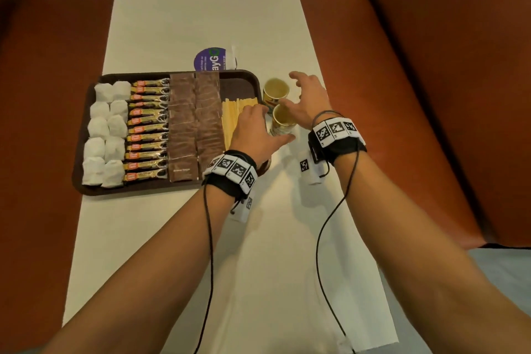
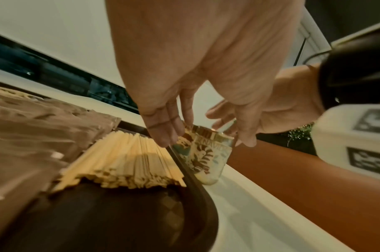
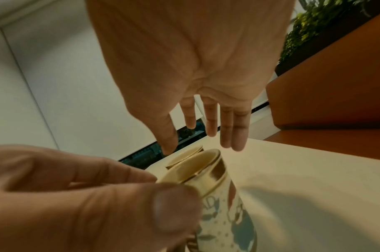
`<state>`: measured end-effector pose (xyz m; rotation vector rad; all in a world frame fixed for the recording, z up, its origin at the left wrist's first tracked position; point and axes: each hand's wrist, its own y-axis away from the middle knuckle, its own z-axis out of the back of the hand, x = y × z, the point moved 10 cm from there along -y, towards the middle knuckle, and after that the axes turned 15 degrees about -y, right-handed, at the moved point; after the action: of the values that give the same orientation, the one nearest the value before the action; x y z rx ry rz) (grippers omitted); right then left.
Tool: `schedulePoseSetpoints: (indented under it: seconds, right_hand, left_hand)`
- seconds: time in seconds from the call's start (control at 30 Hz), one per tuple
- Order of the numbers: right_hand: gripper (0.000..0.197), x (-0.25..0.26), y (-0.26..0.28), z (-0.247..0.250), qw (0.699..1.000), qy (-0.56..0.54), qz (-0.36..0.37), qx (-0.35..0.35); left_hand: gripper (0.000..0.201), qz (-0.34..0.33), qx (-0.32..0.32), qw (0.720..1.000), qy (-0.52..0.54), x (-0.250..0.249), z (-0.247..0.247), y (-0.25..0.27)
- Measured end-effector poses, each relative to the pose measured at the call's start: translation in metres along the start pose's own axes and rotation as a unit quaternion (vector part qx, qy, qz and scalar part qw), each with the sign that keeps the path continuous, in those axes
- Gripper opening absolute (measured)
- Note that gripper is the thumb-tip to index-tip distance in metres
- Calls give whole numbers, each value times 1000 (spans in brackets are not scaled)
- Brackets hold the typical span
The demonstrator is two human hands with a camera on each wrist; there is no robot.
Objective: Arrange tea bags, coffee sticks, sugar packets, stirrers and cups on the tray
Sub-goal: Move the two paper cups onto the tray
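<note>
A brown tray [image 1: 241,86] holds white tea bags [image 1: 106,129], coffee sticks [image 1: 148,129], brown sugar packets [image 1: 195,123] and wooden stirrers [image 1: 230,118] [image 2: 128,156] in rows. Two printed paper cups stand on the table just right of the tray. My left hand [image 1: 275,123] [image 2: 208,139] grips the near cup [image 1: 283,126] [image 2: 203,153] [image 3: 217,187] at its rim, fingers on one side and thumb on the other. My right hand [image 1: 287,88] [image 3: 197,146] hovers open above the far cup [image 1: 275,90] [image 3: 184,156], fingers spread and holding nothing.
The long white table [image 1: 201,8] runs away from me between orange-brown benches [image 1: 431,95]. Behind the tray lie a purple round sticker [image 1: 211,59] and a small white packet [image 1: 232,57]. A bare strip of tray floor lies beyond the stirrers.
</note>
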<state>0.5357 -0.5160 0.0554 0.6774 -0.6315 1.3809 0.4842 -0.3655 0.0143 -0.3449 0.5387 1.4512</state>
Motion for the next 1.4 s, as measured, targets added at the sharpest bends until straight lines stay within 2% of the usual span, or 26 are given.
schedulePoseSetpoints:
  seconds: [0.07, 0.13, 0.27, 0.37, 0.6, 0.7, 0.93, 1.2, 1.4]
  right_hand:
    - [78, -3, -18, -10, 999, 11, -11, 31]
    - [83, -6, -30, -20, 998, 24, -16, 59]
    - [77, -7, -52, -26, 997, 35, -15, 72]
    - [79, -10, -65, -24, 997, 22, -26, 63]
    - [78, -6, -82, -23, 998, 17, -31, 55]
    - [77, -8, -84, -20, 998, 9, -35, 49]
    - [77, -6, -86, -19, 997, 30, -35, 69]
    - [76, -16, -88, -8, 997, 15, -61, 45]
    - [76, -20, -86, -5, 997, 10, -64, 37]
  left_hand:
    - [84, 15, -1, 1000, -12, -2, -12, -14]
    - [79, 22, -4, 1000, -18, -3, -22, -24]
    - [57, 33, -24, 999, 6, 0, -30, -34]
    - [50, 28, -38, 999, 17, -1, -28, -42]
    - [50, 31, -41, 998, 34, 1, -20, -62]
    - [55, 38, -42, 998, 41, 6, -19, -63]
    - [60, 42, -40, 998, 37, 9, -19, -64]
    - [61, 3, -27, 1000, 1, 6, -15, -61]
    - [55, -2, -37, 999, 39, 3, -9, -59]
